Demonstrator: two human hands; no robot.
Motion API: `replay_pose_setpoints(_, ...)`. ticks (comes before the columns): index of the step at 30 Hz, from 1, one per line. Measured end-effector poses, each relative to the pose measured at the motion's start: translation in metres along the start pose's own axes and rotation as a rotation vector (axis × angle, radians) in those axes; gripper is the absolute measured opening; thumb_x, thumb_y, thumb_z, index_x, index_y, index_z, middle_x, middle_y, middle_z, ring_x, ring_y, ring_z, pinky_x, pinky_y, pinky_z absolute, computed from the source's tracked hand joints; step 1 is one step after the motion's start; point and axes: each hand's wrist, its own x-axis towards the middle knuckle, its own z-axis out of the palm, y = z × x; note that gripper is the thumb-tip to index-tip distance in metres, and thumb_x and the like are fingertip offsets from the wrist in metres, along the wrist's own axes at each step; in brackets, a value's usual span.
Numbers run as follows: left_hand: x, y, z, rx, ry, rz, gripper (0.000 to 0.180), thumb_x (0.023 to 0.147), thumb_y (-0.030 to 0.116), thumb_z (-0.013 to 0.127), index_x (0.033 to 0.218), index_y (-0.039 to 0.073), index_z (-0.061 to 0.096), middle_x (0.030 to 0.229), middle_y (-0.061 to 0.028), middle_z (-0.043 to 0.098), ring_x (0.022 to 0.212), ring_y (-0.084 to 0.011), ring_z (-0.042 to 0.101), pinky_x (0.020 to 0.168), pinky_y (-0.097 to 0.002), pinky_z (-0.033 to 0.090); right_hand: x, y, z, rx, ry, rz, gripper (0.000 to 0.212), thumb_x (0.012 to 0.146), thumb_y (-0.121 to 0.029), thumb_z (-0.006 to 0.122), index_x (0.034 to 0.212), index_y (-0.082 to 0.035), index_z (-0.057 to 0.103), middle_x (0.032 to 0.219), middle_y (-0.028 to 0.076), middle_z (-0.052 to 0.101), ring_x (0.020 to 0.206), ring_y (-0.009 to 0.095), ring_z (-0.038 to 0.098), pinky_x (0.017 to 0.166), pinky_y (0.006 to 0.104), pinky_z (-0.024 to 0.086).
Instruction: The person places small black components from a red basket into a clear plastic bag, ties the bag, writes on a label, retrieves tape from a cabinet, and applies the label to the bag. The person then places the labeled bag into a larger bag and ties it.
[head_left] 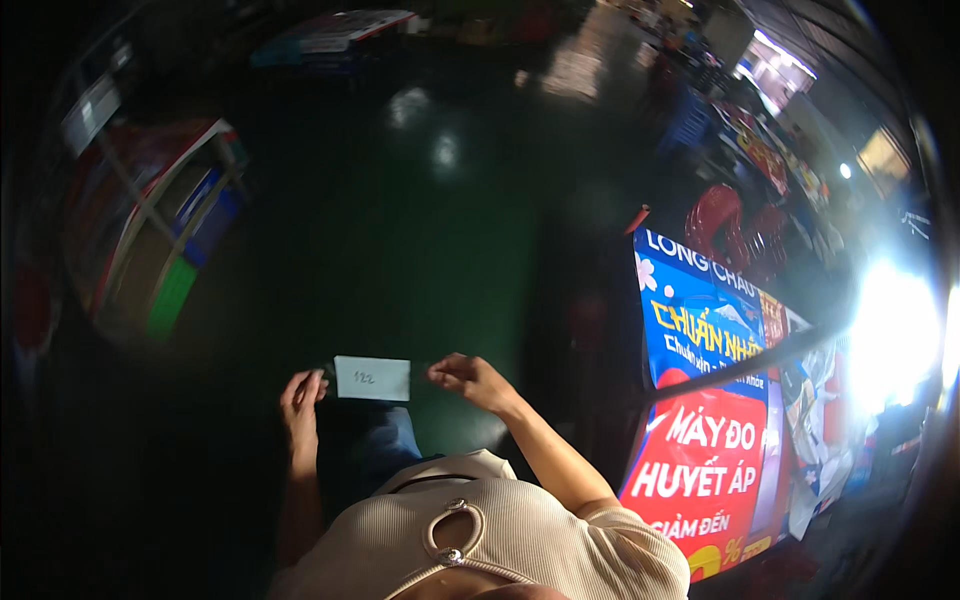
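Note:
A small white card with handwriting on it appears between my two hands, in front of my body. My left hand is just off the card's left edge, thumb and fingers pinched together. On the other side my right hand has its fingers bent and closed, with a narrow dark gap between the fingertips and the card's right edge. Whether either hand grips the card, or something dark or see-through around it, cannot be made out.
A large blue and red printed banner stands close on my right, with red chairs behind it. At the left is a rack with blue and green panels. A table stands far off on the dark green floor.

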Motion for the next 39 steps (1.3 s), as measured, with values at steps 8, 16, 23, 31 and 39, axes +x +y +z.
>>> replay_pose_setpoints(8,0.326,-0.017,0.215,0.059,-0.382,-0.189,0.019,0.089,0.020,0.058,0.096,0.003,0.063,0.081,-0.0027,0.062,0.071,-0.0071,0.055,0.066,-0.0203,0.044,0.193,-0.040,-0.191,-0.135,0.396,0.040,0.022,0.087,-0.013,0.059,0.106,-0.001,0.062,0.105,0.009,0.064,0.097,0.019,0.060,0.087,0.0306,0.047)
replay_pose_setpoints(16,0.508,0.031,0.615,0.156,-1.191,0.088,0.018,0.089,0.017,0.057,0.093,0.000,0.063,0.080,-0.0034,0.061,0.071,-0.0080,0.053,0.069,-0.0224,0.044,0.228,-0.057,-0.433,0.223,1.120,-0.226,0.014,0.086,-0.006,0.054,0.095,0.000,0.063,0.090,0.005,0.063,0.083,0.011,0.058,0.077,0.0261,0.047)
replay_pose_setpoints(23,0.588,0.034,0.868,0.123,-1.130,-0.015,0.019,0.090,0.018,0.056,0.098,0.003,0.064,0.084,-0.0027,0.063,0.074,-0.0065,0.055,0.071,-0.0220,0.044,0.276,-0.124,-0.686,0.008,1.328,-0.025,0.026,0.084,-0.026,0.063,0.090,0.000,0.066,0.092,0.010,0.061,0.087,0.020,0.061,0.078,0.0311,0.048)
replay_pose_setpoints(31,0.674,0.006,1.154,0.127,-1.062,-0.070,0.016,0.090,0.014,0.056,0.098,0.003,0.063,0.084,-0.0023,0.062,0.073,-0.0058,0.054,0.069,-0.0198,0.044,0.316,-0.152,-0.990,-0.198,1.321,-0.099,0.024,0.081,-0.024,0.065,0.087,-0.001,0.067,0.091,0.012,0.061,0.085,0.024,0.061,0.076,0.0331,0.048)
replay_pose_setpoints(39,0.652,0.060,1.561,0.138,-1.514,-0.028,0.014,0.088,0.012,0.059,0.096,0.001,0.062,0.085,-0.0024,0.061,0.075,-0.0075,0.055,0.069,-0.0221,0.045,0.260,-0.197,-1.260,-0.064,1.820,0.073,0.019,0.079,-0.018,0.067,0.087,-0.001,0.068,0.086,0.013,0.062,0.080,0.025,0.062,0.071,0.0335,0.049)
